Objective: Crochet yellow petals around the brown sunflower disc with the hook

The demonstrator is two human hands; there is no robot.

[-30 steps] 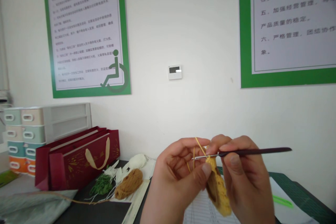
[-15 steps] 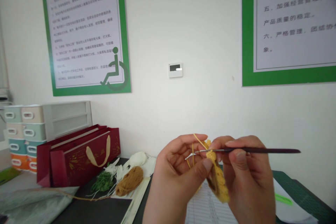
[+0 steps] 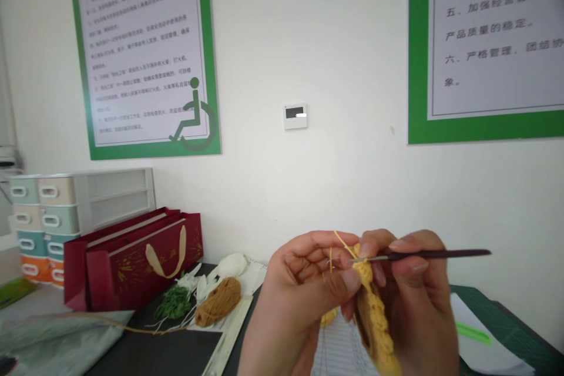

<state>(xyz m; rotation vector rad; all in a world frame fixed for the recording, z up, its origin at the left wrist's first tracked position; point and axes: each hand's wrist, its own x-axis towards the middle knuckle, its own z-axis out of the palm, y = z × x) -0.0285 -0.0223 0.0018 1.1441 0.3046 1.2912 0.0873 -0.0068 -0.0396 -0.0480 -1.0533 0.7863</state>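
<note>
My left hand point(image 3: 299, 299) pinches the top of a yellow crochet piece point(image 3: 374, 317) between thumb and fingers, with a yellow yarn strand point(image 3: 341, 241) running over its index finger. My right hand point(image 3: 414, 299) grips a dark crochet hook point(image 3: 423, 255) that lies level, handle pointing right. The hook's metal tip sits at the top edge of the yellow piece, between the two hands. The piece hangs down in front of my right palm toward the bottom of the frame.
On the dark table point(image 3: 167, 352) lie a brown yarn skein point(image 3: 219, 302), green yarn point(image 3: 174, 304), white yarn point(image 3: 231, 264) and a ruler point(image 3: 229, 335). Dark red gift bags point(image 3: 132, 264) and a small drawer unit point(image 3: 53, 223) stand at the left. A printed sheet point(image 3: 339, 346) and a green cutting mat point(image 3: 506, 329) lie beneath my hands.
The hook tip has drawn back to the right, out of the loop to the piece's top edge. The yellow piece has turned and hangs lower. Both hands stay in place.
</note>
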